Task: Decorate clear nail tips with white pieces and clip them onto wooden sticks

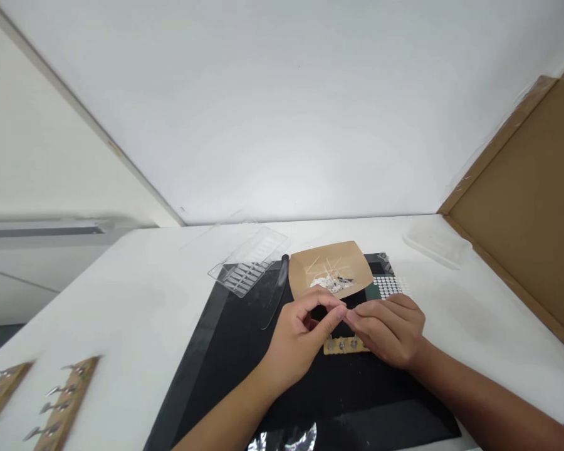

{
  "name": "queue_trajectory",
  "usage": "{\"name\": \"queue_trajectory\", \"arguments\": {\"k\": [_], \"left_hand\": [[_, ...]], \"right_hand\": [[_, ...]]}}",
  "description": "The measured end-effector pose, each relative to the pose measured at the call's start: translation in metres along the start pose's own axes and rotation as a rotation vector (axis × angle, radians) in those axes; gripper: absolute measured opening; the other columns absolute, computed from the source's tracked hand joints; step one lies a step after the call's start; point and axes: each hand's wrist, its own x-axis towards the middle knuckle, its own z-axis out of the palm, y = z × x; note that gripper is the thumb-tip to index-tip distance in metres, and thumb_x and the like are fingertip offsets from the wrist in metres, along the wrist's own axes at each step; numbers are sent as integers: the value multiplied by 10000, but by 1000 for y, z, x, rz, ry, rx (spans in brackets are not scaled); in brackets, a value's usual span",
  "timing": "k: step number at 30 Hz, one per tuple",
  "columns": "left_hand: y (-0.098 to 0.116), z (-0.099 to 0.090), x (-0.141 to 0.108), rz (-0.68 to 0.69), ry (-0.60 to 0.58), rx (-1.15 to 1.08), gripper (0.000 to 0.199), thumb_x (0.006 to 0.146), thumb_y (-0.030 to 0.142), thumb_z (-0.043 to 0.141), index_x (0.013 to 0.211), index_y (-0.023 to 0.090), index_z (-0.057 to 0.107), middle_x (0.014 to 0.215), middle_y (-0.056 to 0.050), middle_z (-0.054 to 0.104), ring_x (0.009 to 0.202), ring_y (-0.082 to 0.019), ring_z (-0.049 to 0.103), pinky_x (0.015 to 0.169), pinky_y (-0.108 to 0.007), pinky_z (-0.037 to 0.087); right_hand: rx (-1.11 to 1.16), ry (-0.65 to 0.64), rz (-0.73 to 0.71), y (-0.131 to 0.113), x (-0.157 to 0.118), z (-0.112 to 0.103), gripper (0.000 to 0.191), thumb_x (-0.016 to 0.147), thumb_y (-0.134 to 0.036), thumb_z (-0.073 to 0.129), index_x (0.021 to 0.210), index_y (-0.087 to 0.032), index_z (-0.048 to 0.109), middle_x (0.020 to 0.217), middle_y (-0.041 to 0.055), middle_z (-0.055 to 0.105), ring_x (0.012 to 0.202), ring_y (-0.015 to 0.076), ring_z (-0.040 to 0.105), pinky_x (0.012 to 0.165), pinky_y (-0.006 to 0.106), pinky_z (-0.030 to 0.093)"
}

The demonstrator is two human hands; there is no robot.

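Note:
My left hand (297,335) and my right hand (395,329) meet over the black mat (244,363), their fingertips pinched together. Whatever lies between the fingertips is too small to make out. Just below the fingers is a light wooden strip (333,349) with several small metal pieces standing on it; my right hand covers its right end. Behind both hands sits a brown paper tray (348,254) holding thin sticks and white scraps (329,283). A sheet of white round stickers (389,287) lies beyond my right hand, partly hidden by it.
A dark-handled knife-like tool (282,282) lies left of the tray, near a clear compartment case (244,269). At the far right is a translucent plastic tray (439,245) beside a cardboard wall (521,188). Wooden strips with metal pieces (70,401) lie at the left.

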Motion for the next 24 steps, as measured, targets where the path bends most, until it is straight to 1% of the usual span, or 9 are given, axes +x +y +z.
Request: {"name": "queue_trajectory", "arguments": {"k": [2,4,7,10,13,15,19,24], "left_hand": [[1,-1,0,-31,-26,-54,222,942,392,734,871,188,785,847,-53,717,791,-168,668,667,-252,538],[0,-1,0,-58,-57,-98,236,934,418,747,887,193,797,866,-58,708,762,-161,653,601,-238,512],[-2,-2,-2,-80,-111,-153,241,939,428,744,932,198,815,894,-59,674,680,-119,598,498,-201,439],[-4,-3,-3,-116,-154,-187,271,945,447,732,970,191,816,936,-62,636,601,-79,529,436,-182,400],[-3,-2,-4,-172,-184,-194,338,935,500,728,965,173,804,934,-59,602,552,-60,485,398,-174,392],[-2,-2,-4,-171,-190,-184,342,934,504,726,943,170,799,913,-55,599,545,-58,479,398,-171,392],[1,0,-2,-113,-182,-115,294,952,450,713,883,176,793,874,-61,631,582,-79,513,428,-174,393],[2,1,-1,-103,-169,-55,285,946,442,721,852,183,793,853,-60,655,649,-116,578,491,-203,439]], "right_hand": [[27,-7,-14,0,0,-1,159,941,-128,766,868,-206,648,792,-39,759,656,92,685,562,320,340],[51,-12,-26,1,0,-3,134,943,-122,755,881,-199,665,794,-32,759,657,95,689,567,324,343],[73,-5,-25,2,0,-6,114,962,-135,732,891,-211,684,800,-34,765,668,95,696,575,318,348],[87,4,-9,3,-1,-7,120,969,-150,726,884,-225,687,807,-41,771,662,92,693,575,317,343],[105,-16,18,3,0,-9,148,958,-171,753,849,-234,674,815,-52,774,651,87,692,577,321,343],[124,-25,40,4,0,-9,171,948,-195,779,831,-232,660,805,-57,771,635,86,689,580,320,349],[168,-35,98,4,1,-8,168,942,-216,795,869,-228,645,791,-52,769,642,102,704,610,318,383],[197,-13,236,4,-1,-2,169,935,-251,814,922,-239,646,738,-60,746,664,112,711,638,309,411]]}}
